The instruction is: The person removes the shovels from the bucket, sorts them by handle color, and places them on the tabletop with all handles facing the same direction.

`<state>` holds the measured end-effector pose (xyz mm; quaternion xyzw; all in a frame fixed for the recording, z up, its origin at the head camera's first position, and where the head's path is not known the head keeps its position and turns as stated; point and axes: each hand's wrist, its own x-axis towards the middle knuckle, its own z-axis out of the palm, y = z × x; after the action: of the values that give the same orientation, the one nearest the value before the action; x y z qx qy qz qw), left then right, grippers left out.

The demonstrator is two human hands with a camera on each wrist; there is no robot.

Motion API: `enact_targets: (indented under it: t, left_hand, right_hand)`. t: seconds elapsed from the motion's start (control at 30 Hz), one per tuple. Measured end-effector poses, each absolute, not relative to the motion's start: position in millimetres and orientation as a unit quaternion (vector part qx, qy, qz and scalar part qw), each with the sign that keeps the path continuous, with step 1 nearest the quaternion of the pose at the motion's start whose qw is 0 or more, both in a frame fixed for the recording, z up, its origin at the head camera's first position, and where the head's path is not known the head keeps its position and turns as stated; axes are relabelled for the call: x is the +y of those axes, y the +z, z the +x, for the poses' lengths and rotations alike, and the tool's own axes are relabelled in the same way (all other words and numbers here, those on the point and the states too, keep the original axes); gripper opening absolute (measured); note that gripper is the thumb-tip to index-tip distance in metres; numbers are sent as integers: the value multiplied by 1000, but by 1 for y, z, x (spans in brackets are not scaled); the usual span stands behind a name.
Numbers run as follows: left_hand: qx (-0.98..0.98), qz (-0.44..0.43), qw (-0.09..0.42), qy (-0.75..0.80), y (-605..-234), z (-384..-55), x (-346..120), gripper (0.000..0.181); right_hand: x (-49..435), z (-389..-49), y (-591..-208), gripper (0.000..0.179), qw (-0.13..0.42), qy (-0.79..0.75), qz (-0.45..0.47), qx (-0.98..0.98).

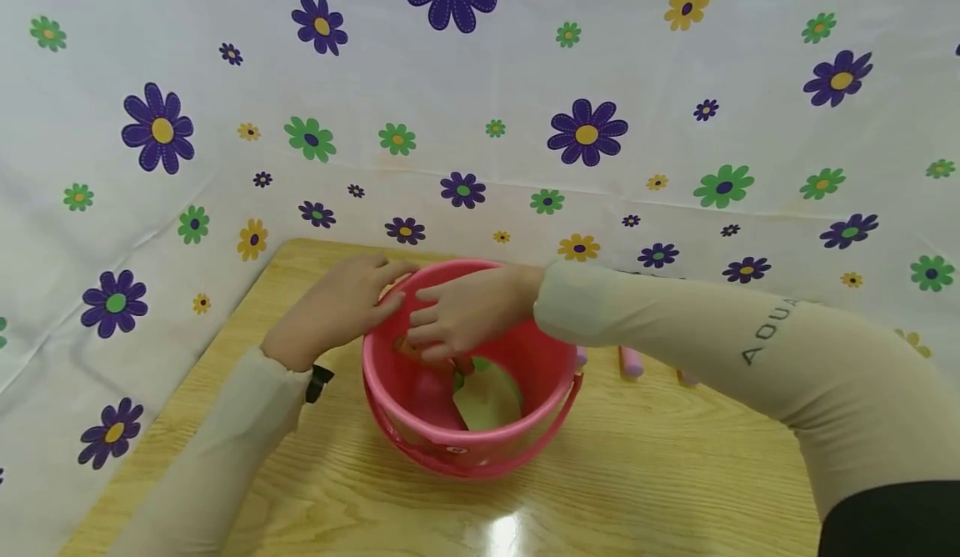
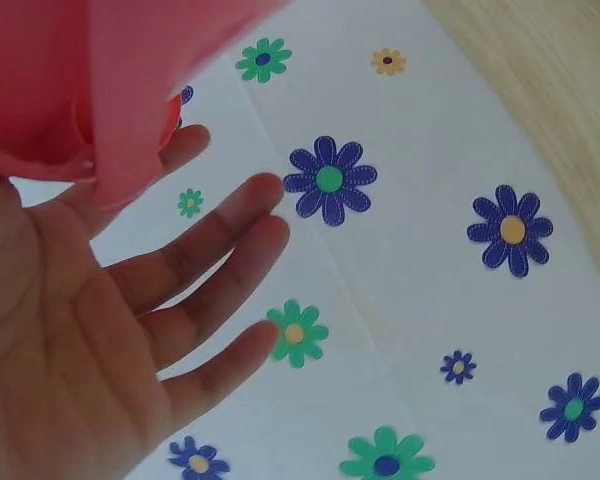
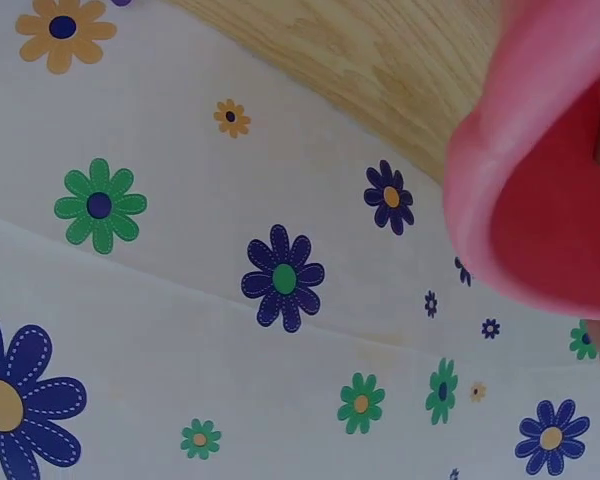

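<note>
A pink bucket (image 1: 468, 444) stands upright on the wooden table, its handle hanging down at the front. My left hand (image 1: 341, 307) holds the bucket's left rim, thumb over the edge; in the left wrist view its other fingers (image 2: 220, 290) stretch out loosely beside the wall. My right hand (image 1: 465, 311) reaches over the bucket's mouth, fingers relaxed and pointing down inside, with nothing visible between them. In the bucket lie a pale yellow-green rounded piece (image 1: 487, 394) with a green edge and a small red piece (image 1: 463, 365). The right wrist view shows mainly the bucket's rim (image 3: 470, 200).
Behind the bucket, partly under my right forearm, several pink-purple cylinders (image 1: 632, 363) lie on the table (image 1: 637, 474). A white cloth (image 1: 510, 57) printed with flowers hangs behind and to the left. A black device (image 1: 318, 383) sits at my left wrist.
</note>
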<state>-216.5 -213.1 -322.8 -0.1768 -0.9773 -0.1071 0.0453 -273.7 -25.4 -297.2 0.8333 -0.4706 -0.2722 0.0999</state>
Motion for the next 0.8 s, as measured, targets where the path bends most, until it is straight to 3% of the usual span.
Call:
enact_targets:
  t: [0.33, 0.57, 0.8]
  left_hand:
    - [-984, -109, 138, 12, -315, -175, -202, 34]
    - [-983, -107, 147, -7, -323, -170, -202, 29]
    - [-983, -107, 148, 14, -323, -178, -202, 32]
  right_hand:
    - [-45, -259, -318, 32, 122, -333, 869, -345]
    - [-56, -258, -330, 32, 111, -372, 852, -351]
    - [-60, -258, -329, 42, 63, -395, 830, -389]
